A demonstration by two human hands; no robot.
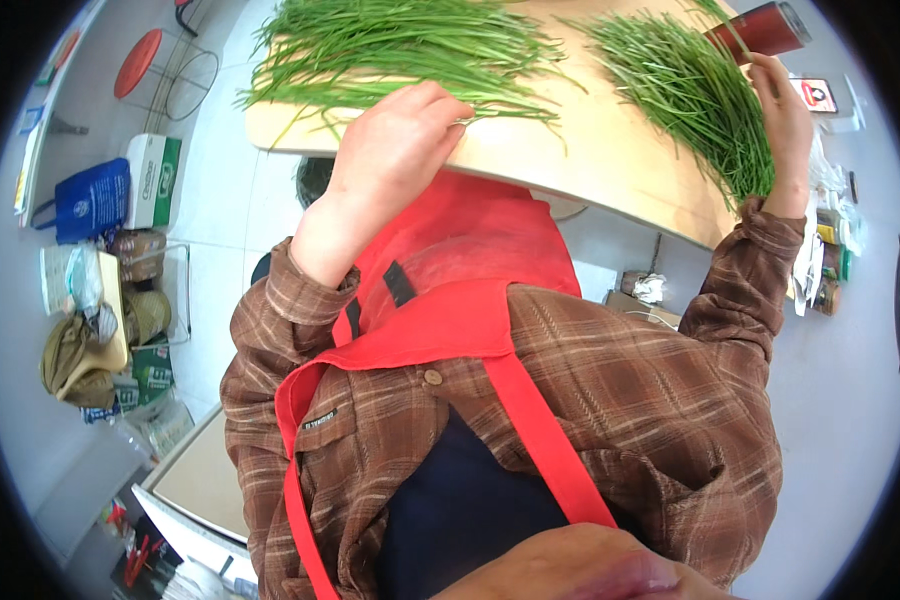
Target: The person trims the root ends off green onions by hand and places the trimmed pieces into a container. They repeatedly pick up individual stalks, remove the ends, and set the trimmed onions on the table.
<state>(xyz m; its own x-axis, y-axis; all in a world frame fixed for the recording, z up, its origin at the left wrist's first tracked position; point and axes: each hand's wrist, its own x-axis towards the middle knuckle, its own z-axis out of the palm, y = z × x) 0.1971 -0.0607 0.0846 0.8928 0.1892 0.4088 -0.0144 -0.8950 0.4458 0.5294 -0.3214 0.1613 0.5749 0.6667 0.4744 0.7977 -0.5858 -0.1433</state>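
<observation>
Long thin green stalks, like garlic chives, lie in a wide pile [405, 52] on a pale wooden table [585, 180]. A second heap of stalks [682, 90] lies at the table's right side. My left hand [397, 142] is over the near table edge, fingers bent at the front of the wide pile; thumb and fingertips meet near a thin stalk, but whether they grip it is unclear. Beyond the right heap, my right hand [784, 112] is raised and pinches a green stalk [736, 36] between thumb and finger.
A dark red can [765, 30] lies behind the right heap. Right of the table are a phone-like device with a lit screen [814, 95], plastic bags and jars. At left stand a red stool [138, 64], a blue bag [94, 201] and a carton [152, 180].
</observation>
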